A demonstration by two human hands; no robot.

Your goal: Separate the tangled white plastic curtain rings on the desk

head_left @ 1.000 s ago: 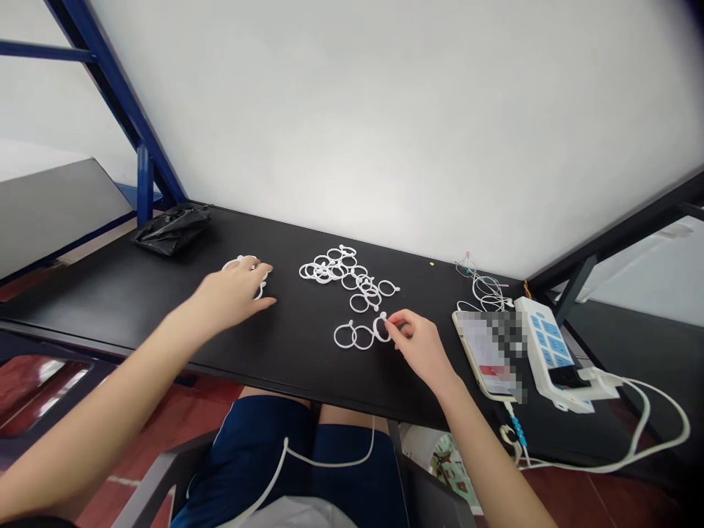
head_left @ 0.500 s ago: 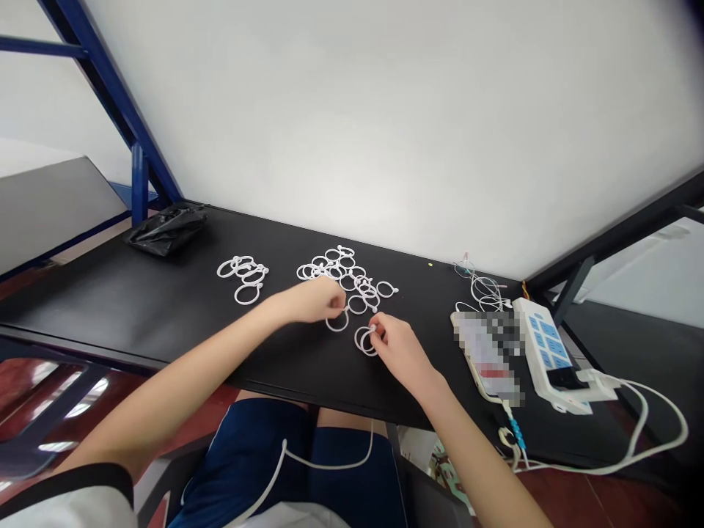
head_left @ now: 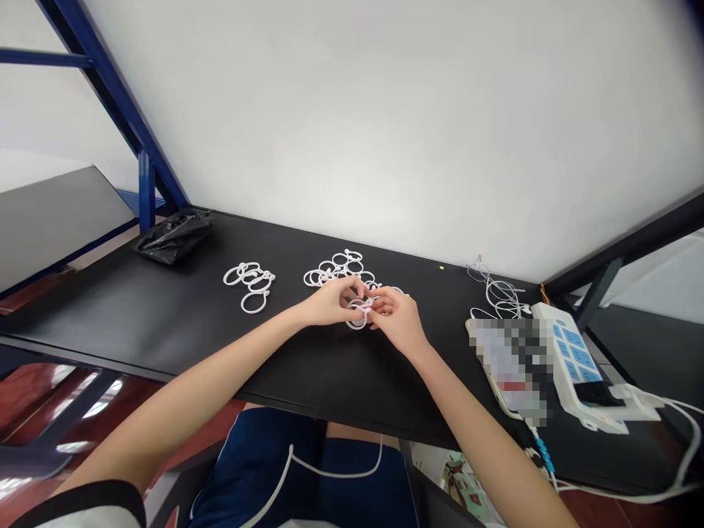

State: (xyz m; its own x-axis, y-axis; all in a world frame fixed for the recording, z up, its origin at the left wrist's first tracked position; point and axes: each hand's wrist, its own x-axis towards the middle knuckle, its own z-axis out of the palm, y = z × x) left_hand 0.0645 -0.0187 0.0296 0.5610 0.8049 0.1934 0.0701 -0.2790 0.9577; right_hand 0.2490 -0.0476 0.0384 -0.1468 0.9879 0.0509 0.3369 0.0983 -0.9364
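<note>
My left hand (head_left: 334, 302) and my right hand (head_left: 400, 320) meet just above the black table, fingertips close together. Between them they pinch white curtain rings (head_left: 357, 327), each with a small knob-like eyelet; the fingers partly hide these, so their exact number is unclear. Right behind my hands lies a loose pile of similar white rings (head_left: 355, 254), its near part covered by my fingers. Further left, a smaller group of rings (head_left: 254, 312) rests overlapping on the tabletop. Both hands are closed, thumbs against the forefingers.
On the right lie a phone (head_left: 509, 367) with a charging cable, a white power strip (head_left: 555, 352) and tangled earphones (head_left: 498, 293). A crumpled black plastic bag (head_left: 174, 236) sits at the back left. A white wall (head_left: 352, 132) rises behind the black table (head_left: 308, 367).
My right hand has lifted rings from the table and moved up to meet my left hand. The ring near my left hand is now among the fingers. The view shifted slightly.
</note>
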